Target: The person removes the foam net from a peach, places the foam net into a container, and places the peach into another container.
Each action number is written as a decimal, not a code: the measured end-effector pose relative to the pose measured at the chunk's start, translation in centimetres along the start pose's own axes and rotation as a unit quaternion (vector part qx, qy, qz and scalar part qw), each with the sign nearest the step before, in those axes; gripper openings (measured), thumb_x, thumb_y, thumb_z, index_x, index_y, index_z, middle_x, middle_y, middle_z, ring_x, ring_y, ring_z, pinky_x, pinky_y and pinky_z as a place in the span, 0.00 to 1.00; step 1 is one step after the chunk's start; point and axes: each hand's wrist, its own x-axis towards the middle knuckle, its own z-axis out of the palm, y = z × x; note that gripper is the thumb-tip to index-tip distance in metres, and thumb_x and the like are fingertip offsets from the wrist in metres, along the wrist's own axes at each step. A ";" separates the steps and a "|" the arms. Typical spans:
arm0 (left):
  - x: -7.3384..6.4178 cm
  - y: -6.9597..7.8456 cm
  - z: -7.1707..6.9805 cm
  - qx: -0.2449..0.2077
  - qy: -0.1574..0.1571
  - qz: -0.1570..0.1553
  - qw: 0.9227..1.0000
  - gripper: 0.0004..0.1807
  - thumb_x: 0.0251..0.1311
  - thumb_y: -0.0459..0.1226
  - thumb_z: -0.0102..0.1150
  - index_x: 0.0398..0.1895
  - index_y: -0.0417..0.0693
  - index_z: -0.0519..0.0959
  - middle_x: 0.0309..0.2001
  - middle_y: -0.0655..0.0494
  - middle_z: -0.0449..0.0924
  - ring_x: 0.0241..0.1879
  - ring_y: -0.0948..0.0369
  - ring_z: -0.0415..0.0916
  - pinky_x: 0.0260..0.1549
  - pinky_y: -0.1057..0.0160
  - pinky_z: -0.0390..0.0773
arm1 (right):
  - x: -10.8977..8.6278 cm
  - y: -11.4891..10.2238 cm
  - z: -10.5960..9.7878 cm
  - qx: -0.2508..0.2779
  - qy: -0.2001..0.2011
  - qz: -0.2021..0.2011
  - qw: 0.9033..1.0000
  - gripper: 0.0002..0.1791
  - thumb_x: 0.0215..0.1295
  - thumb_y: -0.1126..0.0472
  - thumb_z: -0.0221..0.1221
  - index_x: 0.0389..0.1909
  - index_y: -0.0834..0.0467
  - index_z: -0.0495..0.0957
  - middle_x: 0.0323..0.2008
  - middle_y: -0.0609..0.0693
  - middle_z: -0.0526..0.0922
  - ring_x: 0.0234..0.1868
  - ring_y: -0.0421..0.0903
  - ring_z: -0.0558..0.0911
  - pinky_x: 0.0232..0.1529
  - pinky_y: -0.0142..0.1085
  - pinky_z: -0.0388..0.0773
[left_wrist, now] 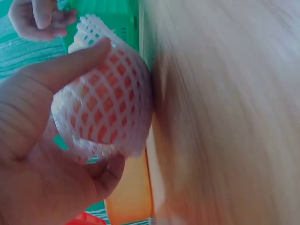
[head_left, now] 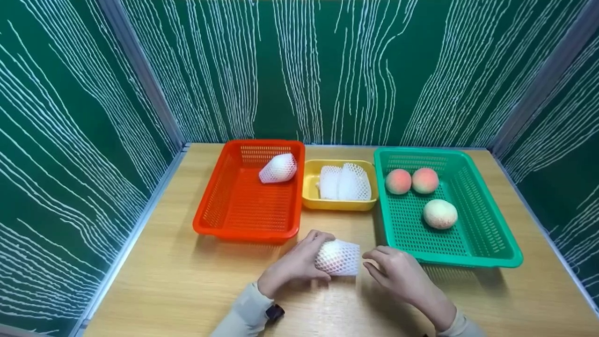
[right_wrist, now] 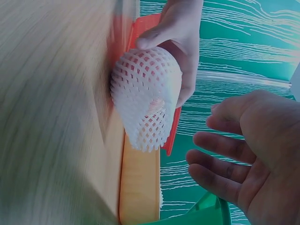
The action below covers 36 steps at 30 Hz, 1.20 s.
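Observation:
A peach in a white foam net sleeve [head_left: 338,258] lies on the wooden table. My left hand [head_left: 302,260] grips it from the left, thumb and fingers curled round the netting. Pink skin shows through the mesh in the left wrist view, under the sleeved peach [left_wrist: 105,101]. The sleeve's loose end points right, toward my right hand [head_left: 398,271]. That right hand [right_wrist: 243,150] holds nothing; its fingers are loosely bent and apart from the net.
A red basket [head_left: 248,229] at the left holds one sleeved peach [head_left: 280,167]. In the middle, a yellow tray [head_left: 339,205] contains white foam nets [head_left: 346,182]. The green basket [head_left: 491,229] at the right has three bare peaches [head_left: 440,214]. Green walls stand behind and at both sides.

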 end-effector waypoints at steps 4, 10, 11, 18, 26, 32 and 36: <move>0.0 -0.7 -0.1 -0.054 -0.007 0.001 0.999 0.52 0.40 0.45 0.80 0.70 0.53 0.59 0.62 0.57 0.64 0.59 0.63 0.65 0.60 0.62 0.65 | 0.0 -0.1 0.1 0.000 -0.017 0.016 1.000 0.07 0.53 0.63 0.70 0.33 0.55 0.84 0.30 0.44 0.83 0.31 0.40 0.81 0.30 0.39 0.80; -0.1 -1.5 0.0 -0.101 -0.016 -0.016 0.995 0.58 0.39 0.47 0.80 0.72 0.48 0.55 0.66 0.49 0.64 0.63 0.60 0.64 0.63 0.60 0.62 | -0.1 -0.2 0.3 0.001 -0.028 0.019 0.999 0.06 0.53 0.63 0.70 0.33 0.55 0.84 0.31 0.44 0.83 0.31 0.40 0.80 0.29 0.38 0.80; -0.2 -1.6 0.0 -0.103 -0.020 -0.019 0.994 0.58 0.39 0.47 0.80 0.73 0.48 0.54 0.67 0.49 0.64 0.64 0.59 0.63 0.64 0.59 0.61 | -0.1 -0.2 0.3 0.002 -0.024 0.016 1.000 0.07 0.53 0.63 0.70 0.33 0.55 0.83 0.31 0.44 0.83 0.31 0.39 0.80 0.29 0.37 0.79; -0.5 -2.4 -0.6 -0.126 -0.065 -0.028 0.990 0.59 0.42 0.47 0.79 0.75 0.46 0.53 0.70 0.51 0.61 0.67 0.58 0.61 0.65 0.59 0.58 | -0.5 0.0 0.6 0.013 -0.030 0.016 0.999 0.07 0.52 0.64 0.70 0.32 0.55 0.83 0.30 0.44 0.83 0.28 0.37 0.78 0.25 0.32 0.77; -0.5 -3.1 -1.3 -0.175 -0.070 -0.004 0.982 0.51 0.43 0.43 0.78 0.72 0.53 0.61 0.66 0.57 0.66 0.63 0.60 0.64 0.63 0.57 0.62 | -0.4 0.1 0.8 0.034 -0.067 0.046 0.996 0.05 0.55 0.63 0.68 0.33 0.55 0.83 0.31 0.45 0.83 0.29 0.38 0.80 0.28 0.33 0.79; -0.3 -3.4 -0.8 -0.195 -0.048 -0.008 0.980 0.45 0.40 0.42 0.80 0.64 0.60 0.66 0.60 0.63 0.69 0.60 0.64 0.66 0.60 0.59 0.65 | -0.5 0.3 1.2 0.046 -0.088 0.058 0.993 0.04 0.57 0.63 0.67 0.33 0.56 0.83 0.32 0.45 0.84 0.31 0.38 0.80 0.30 0.35 0.80; -0.2 -3.4 -0.5 -0.202 -0.036 -0.020 0.978 0.43 0.39 0.41 0.80 0.61 0.61 0.67 0.57 0.65 0.70 0.58 0.65 0.67 0.60 0.61 0.66 | -0.7 0.5 1.6 0.052 -0.088 0.055 0.993 0.05 0.57 0.64 0.67 0.34 0.57 0.83 0.32 0.46 0.84 0.31 0.38 0.80 0.31 0.35 0.80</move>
